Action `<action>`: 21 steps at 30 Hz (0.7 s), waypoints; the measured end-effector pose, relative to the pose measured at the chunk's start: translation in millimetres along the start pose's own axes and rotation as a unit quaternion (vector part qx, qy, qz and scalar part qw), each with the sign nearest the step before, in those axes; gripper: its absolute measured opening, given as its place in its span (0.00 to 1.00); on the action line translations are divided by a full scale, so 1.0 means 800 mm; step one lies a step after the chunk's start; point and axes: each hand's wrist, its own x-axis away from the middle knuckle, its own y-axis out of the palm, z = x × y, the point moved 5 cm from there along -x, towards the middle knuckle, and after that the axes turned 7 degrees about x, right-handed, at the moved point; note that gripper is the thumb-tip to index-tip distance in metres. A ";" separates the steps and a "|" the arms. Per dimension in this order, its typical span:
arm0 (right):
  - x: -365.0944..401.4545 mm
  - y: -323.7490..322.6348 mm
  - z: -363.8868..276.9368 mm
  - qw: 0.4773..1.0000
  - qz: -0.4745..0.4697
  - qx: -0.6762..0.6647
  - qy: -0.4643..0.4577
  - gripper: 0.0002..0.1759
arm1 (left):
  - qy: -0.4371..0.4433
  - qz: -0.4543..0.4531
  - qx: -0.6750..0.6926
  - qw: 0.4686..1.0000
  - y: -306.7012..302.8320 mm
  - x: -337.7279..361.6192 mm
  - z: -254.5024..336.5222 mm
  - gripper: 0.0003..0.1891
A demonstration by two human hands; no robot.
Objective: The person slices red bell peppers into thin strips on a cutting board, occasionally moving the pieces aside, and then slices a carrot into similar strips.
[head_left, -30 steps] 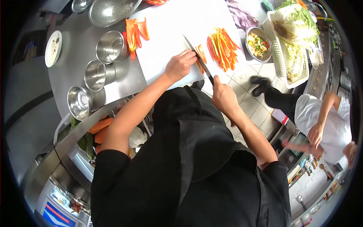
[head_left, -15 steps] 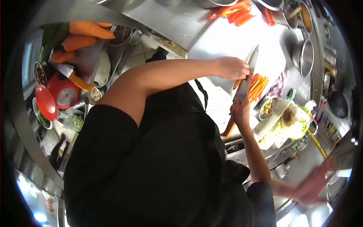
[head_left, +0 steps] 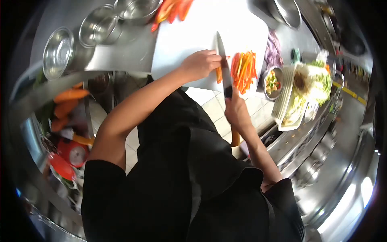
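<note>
While right hand (head_left: 238,112) wraps chef's knife (head_left: 225,66) tightly at cutting board (head_left: 176,50) | left hand (head_left: 201,64) curls, likely steadying pepper strip (head_left: 219,76) | left hold unclear

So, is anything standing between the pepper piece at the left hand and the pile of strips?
Yes: the knife, held in the right hand. The pepper piece lies on one side of its blade, by the left hand, the pile of strips on the other.
</note>
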 end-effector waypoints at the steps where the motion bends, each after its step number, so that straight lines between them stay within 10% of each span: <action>1: 0.011 0.005 0.000 0.999 -0.021 -0.007 0.024 0.20 | 0.002 0.010 -0.002 1.000 0.001 0.000 -0.001 0.04; 21: -0.016 0.039 -0.004 0.998 0.039 -0.041 0.018 0.16 | -0.014 0.000 -0.014 1.000 -0.002 -0.008 0.002 0.07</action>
